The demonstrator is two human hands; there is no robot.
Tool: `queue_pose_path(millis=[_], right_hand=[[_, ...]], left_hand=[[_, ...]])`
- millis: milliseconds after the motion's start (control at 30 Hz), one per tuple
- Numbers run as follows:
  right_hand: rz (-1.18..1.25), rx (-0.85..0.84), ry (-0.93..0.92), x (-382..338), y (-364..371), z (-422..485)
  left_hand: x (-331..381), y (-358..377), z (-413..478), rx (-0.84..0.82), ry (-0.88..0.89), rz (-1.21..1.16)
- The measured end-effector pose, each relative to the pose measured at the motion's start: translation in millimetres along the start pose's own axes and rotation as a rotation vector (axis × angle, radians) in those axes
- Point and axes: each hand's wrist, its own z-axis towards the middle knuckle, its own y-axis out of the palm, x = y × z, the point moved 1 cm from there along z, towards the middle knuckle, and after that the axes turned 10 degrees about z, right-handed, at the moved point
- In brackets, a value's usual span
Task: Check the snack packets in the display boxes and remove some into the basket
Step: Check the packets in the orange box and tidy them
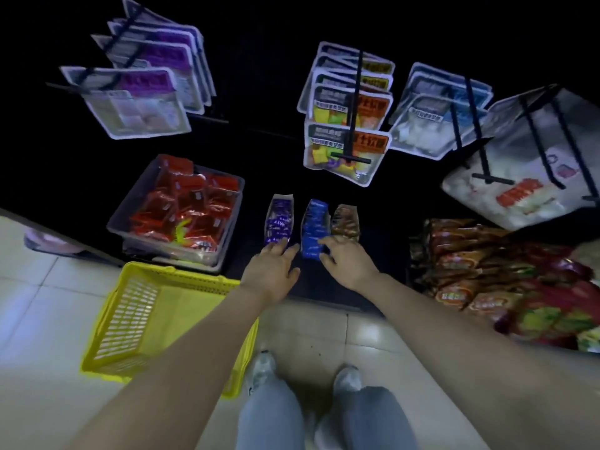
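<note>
Three narrow display boxes stand side by side on a dark low shelf: purple packets [279, 220], blue packets [314, 227] and brown packets [345, 220]. My left hand [272, 271] reaches to the front of the purple box, its straight fingers touching the nearest packets. My right hand [347, 259] is at the front of the blue box, thumb and fingers curled round the front blue packets. A yellow plastic basket [130, 316] sits on the tiled floor at the lower left, nothing visible inside.
A clear bin of red packets [181, 212] stands left of the boxes. Piled orange and red snack bags [496, 271] lie at the right. Bags hang on black pegs above: purple [139, 92], orange [349, 125], blue [435, 121], white [532, 157]. My shoes [305, 375] stand on the tiles.
</note>
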Motion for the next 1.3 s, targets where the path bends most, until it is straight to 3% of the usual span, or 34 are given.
queue_pose_path(millis=[267,633,1000,1167,1300], right_hand=[[0.013,0.058,0.039,137.0,80.9,59.6],[0.0,0.285,-0.018,281.4,193.9,132.5],[-0.003,0.488,-0.199,342.7,241.5,163.2],[0.094,0.63,-0.293,345.3,243.4,172.9],[0.066,0.641,-0.337,345.2,243.7,182.9]], left_hand=[[16.8,117.6,118.5,-0.004,0.066,0.059],[24.0,258.3,270.0,0.085,0.198,0.193],[32.1,299.4,323.2,0.196,0.304,0.299],[27.7,296.2,340.6,0.306,0.35,0.333],[26.1,298.8,342.8,0.476,0.366,0.202]])
